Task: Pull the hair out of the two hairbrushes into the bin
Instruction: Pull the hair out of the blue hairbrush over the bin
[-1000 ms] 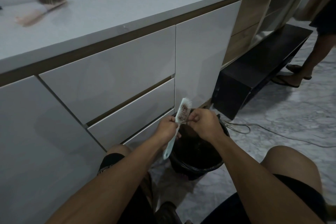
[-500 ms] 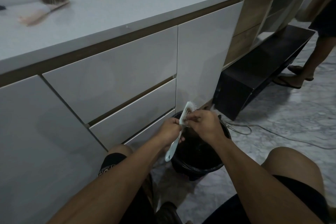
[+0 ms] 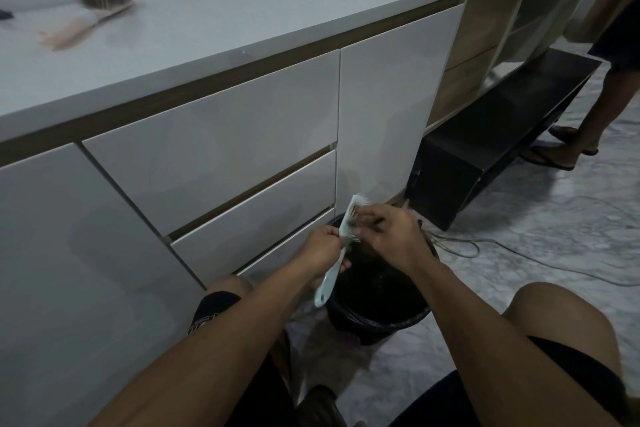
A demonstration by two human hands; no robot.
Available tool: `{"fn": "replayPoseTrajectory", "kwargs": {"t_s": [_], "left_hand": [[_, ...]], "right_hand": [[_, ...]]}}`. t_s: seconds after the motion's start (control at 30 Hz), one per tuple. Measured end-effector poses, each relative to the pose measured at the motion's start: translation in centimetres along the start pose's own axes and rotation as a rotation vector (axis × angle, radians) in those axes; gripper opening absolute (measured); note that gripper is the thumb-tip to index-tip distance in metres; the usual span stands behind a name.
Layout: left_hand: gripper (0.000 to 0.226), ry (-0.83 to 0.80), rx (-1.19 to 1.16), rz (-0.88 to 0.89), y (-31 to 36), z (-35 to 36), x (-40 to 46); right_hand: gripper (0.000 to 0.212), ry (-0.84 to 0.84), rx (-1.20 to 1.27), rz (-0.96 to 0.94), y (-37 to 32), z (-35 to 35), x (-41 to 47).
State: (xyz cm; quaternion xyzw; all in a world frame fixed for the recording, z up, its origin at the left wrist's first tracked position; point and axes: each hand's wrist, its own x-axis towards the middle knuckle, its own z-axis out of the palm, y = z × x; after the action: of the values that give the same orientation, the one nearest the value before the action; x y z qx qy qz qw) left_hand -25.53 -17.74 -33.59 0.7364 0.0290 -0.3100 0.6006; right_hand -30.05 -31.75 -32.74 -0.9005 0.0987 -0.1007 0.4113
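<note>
Both hands work above the black bin [image 3: 377,319] on the floor: the left hand [image 3: 323,248] has its grip round the pale blue hairbrush [image 3: 341,246], the right hand [image 3: 391,236] pinches hair at its bristles. One wooden hairbrush [image 3: 86,15], matted with hair, lies on the tabletop [image 3: 242,17].

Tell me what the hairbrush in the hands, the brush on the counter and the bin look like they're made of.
Pale blue hairbrush: likely plastic, with a smooth, evenly coloured moulded handle. Brush on the counter: probably wood, going by its tan handle, though it is blurred; its head is matted with hair. Bin: black, seemingly plastic, with what looks like a glossy, crinkled liner at the rim.
</note>
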Motion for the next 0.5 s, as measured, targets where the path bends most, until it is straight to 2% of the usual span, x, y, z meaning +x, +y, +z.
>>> {"fn": "replayPoseTrajectory", "kwargs": {"t_s": [0.07,0.2,0.37,0.5], "left_hand": [[0.015,-0.014,-0.031,-0.005,0.2,0.3,-0.2],[0.02,-0.012,-0.058,-0.017,0.4,0.4,-0.5],[0.023,0.019,-0.08,-0.024,0.6,-0.2,-0.5],[0.021,0.011,-0.073,-0.03,0.7,-0.2,-0.5]], "right_hand": [[0.032,-0.003,-0.076,-0.052,-0.2,0.4,-0.2],[0.018,0.089,-0.067,-0.068,-0.1,0.2,0.1],[0.013,0.221,-0.017,0.051,0.4,-0.6,0.5],[0.022,0.054,-0.002,0.049,0.2,-0.4,0.2]]}}
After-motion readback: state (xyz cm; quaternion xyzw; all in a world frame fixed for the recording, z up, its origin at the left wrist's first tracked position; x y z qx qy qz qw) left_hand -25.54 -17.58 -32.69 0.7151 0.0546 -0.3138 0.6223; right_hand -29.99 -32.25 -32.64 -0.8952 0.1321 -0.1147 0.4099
